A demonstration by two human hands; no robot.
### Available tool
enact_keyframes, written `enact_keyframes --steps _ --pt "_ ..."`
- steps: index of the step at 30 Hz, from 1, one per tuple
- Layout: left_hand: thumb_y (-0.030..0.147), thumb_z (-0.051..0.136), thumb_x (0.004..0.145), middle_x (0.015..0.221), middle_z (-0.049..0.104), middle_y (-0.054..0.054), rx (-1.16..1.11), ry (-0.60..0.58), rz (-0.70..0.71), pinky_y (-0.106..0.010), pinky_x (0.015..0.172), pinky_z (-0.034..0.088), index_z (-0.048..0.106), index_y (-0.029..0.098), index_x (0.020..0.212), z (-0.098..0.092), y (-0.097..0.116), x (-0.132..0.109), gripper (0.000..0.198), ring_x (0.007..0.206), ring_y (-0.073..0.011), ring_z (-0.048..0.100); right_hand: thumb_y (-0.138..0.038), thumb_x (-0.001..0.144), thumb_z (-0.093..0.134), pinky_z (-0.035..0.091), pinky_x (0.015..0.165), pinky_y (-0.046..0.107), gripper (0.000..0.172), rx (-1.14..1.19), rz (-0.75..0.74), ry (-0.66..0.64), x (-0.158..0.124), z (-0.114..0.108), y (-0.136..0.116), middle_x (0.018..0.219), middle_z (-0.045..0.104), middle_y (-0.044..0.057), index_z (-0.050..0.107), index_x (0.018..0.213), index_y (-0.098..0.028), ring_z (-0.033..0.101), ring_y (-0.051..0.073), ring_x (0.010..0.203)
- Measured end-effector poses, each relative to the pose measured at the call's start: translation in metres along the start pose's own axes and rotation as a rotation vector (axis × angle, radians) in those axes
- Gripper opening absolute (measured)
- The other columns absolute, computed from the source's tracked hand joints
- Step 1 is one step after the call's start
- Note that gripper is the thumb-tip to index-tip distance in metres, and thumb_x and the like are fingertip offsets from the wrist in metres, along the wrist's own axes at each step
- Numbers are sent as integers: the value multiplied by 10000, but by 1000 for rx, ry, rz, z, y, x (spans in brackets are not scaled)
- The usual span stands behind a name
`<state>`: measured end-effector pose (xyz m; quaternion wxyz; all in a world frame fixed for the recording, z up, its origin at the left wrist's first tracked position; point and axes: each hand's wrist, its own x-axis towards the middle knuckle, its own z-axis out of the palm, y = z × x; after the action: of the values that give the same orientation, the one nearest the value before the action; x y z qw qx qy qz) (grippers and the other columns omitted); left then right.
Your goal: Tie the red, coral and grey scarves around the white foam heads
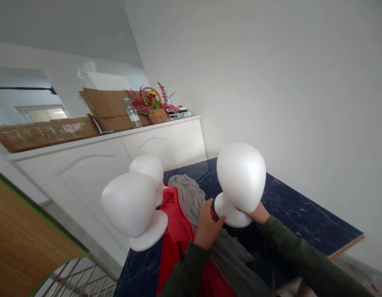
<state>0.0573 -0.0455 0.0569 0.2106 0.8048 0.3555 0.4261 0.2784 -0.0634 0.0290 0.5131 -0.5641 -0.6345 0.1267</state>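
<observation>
A white foam mannequin head (241,175) on a round base stands tilted over the dark blue marbled table. My right hand (259,213) wraps around its neck from the right, with most of the fingers hidden behind it. On the other side, my left hand (207,227) has thumb and fingers apart, the thumb reaching the edge of the base. Beneath my left hand lie a grey scarf (187,196) and a red cloth (177,216), both crumpled. Two more white mannequin heads, a nearer one (129,204) and a farther one (147,169), stand left of the cloths.
The marbled tabletop (299,210) runs right toward the wall. Behind stands a white cabinet (94,159), bearing cardboard boxes (112,109), a water bottle (133,115) and a flower basket (157,116). A wooden board (26,239) and a metal rack (82,278) are at lower left.
</observation>
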Motion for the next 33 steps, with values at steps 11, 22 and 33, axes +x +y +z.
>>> enact_keyframes --steps 11,22,33 --pt "374 404 763 560 491 3 15 113 -248 -279 553 357 489 183 634 -35 -51 -27 246 561 -158 480 -549 561 658 304 945 468 693 -50 71 -58 -3 -13 57 1096 506 117 481 1107 -161 419 315 1057" --pt "322 253 839 646 504 -27 -1 209 -346 -301 577 358 408 200 711 -20 -71 -31 236 612 -173 492 -490 731 493 430 721 380 361 -529 101 102 -82 11 -24 814 524 106 480 887 -164 512 260 788" --pt "237 399 768 740 494 -29 -87 225 -441 -281 682 399 365 157 886 -24 -74 -28 146 702 -143 512 -245 662 618 429 659 307 155 -792 95 -633 12 121 -99 766 604 154 636 731 -108 569 273 758"
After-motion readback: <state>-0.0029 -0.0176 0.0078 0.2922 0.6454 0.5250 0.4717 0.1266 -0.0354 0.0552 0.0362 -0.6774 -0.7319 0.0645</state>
